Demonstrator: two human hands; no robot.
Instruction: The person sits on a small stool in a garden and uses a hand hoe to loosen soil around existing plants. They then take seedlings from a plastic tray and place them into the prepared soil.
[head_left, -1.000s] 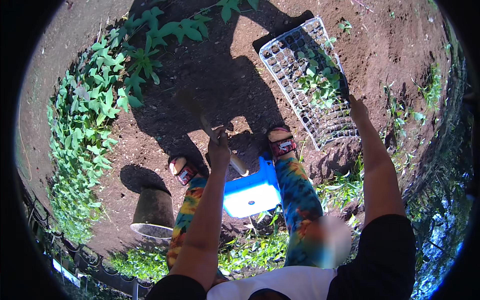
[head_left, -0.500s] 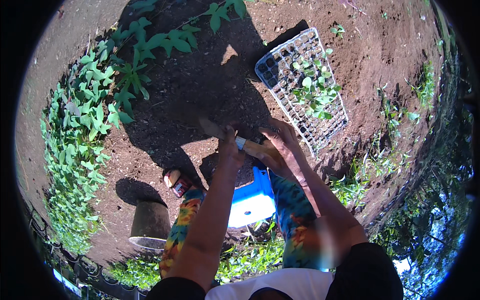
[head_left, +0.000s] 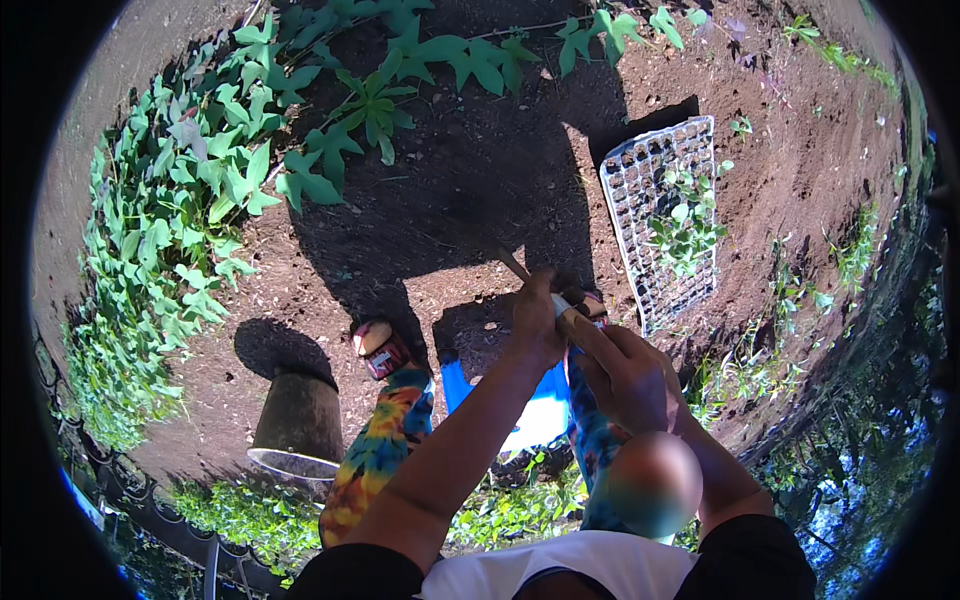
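Left hand (head_left: 538, 318) is wrapped snugly round the shaft of a wooden-handled tool (head_left: 514, 264), just right of the middle of the frame. The right hand (head_left: 632, 378) is curled over the thicker end, a bit lower and further right, with its fingers lying along the wood, so no real opening in either one. The tool slants up and left into dark shadow, and its far end is too murky for me to tell what shape it is.

Around it: a white-rimmed seedling tray (head_left: 672, 302) on the soil at upper right with leafy seedlings (head_left: 688, 225) on it, a blue stool-like thing (head_left: 456, 388) at lower centre between the legs, an upended-looking bucket (head_left: 300, 415) at lower left, and big leafy vines (head_left: 225, 150) all down the left.

What'd worry me: the sandalled feet (head_left: 378, 350) are planted either side, one of them right behind the hands, so a loose grip or a glancing hit could bring the tool onto toes. That shadow makes it hard to judge the far end too. Swing wide left and the vines could get clipped; drift right and the tray's in range.
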